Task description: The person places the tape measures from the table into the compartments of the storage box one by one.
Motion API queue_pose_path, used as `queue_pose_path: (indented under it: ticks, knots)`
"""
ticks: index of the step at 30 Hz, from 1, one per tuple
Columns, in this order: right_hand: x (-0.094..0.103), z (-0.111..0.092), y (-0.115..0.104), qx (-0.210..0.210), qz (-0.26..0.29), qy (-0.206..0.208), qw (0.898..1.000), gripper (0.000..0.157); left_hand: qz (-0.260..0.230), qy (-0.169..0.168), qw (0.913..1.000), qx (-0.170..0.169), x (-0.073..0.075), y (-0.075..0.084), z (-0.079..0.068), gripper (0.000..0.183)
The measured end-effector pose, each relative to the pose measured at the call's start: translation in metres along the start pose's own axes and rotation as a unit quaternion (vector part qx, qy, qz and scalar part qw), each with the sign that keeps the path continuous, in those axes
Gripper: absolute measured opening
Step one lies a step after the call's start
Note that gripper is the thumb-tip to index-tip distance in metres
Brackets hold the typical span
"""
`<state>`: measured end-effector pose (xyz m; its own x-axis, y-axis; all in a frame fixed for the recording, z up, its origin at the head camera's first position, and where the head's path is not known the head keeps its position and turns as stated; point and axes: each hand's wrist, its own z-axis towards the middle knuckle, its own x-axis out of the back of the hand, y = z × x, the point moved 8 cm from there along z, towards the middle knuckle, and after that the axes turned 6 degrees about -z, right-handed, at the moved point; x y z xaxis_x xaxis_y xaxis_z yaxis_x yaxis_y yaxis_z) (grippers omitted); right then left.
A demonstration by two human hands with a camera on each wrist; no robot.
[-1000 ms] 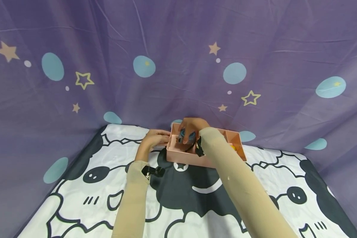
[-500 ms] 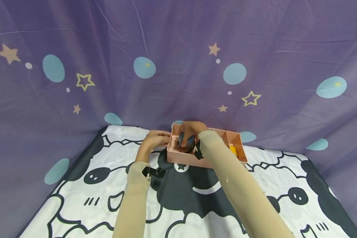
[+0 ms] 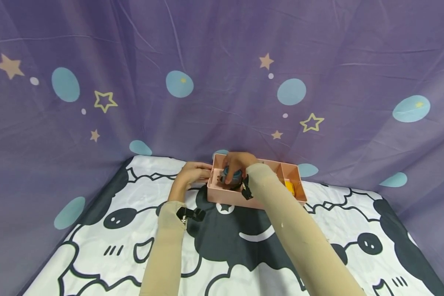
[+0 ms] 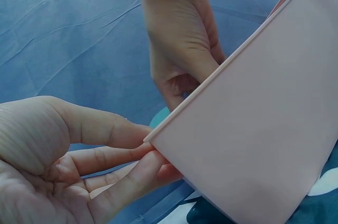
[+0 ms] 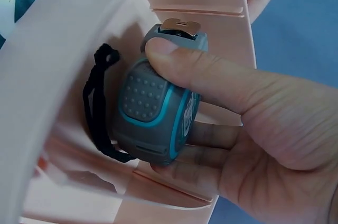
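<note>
A long pink box (image 3: 233, 198) with compartments lies at the far edge of the sheet-covered surface. My right hand (image 3: 239, 161) reaches into its left part and grips a grey and teal tape measure (image 5: 145, 113). The right wrist view shows the thumb over the case near the metal hook (image 5: 180, 26), with the other fingers curled round its far side. A black wrist strap (image 5: 95, 113) hangs from the tape measure. My left hand (image 3: 192, 172) stays at the box's left end, its mostly straight fingers touching the wall and rim corner. Some of those fingertips are hidden behind the box edge in the left wrist view.
A yellow item (image 3: 289, 187) lies in the box's right compartment, beyond a divider (image 3: 282, 170). A purple curtain (image 3: 222, 115) hangs right behind the box. A black and white cartoon sheet (image 3: 207, 246) covers the surface in front.
My right hand has lowered a little with the tape measure, toward the near side of the box. More of the yellow item shows. The left hand has held its place.
</note>
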<state>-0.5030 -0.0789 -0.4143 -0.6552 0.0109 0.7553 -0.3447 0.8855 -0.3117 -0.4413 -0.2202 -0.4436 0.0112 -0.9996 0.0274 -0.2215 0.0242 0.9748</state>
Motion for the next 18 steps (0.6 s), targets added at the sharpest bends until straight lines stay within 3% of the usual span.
queue_pose_path:
  ticks: [18]
  knots:
    - [-0.0028, 0.0075, 0.0024, 0.0, 0.005, 0.012, 1.0, 0.071, -0.013, -0.007, 0.9999, 0.001, -0.0002, 0.0011, -0.0019, 0.045]
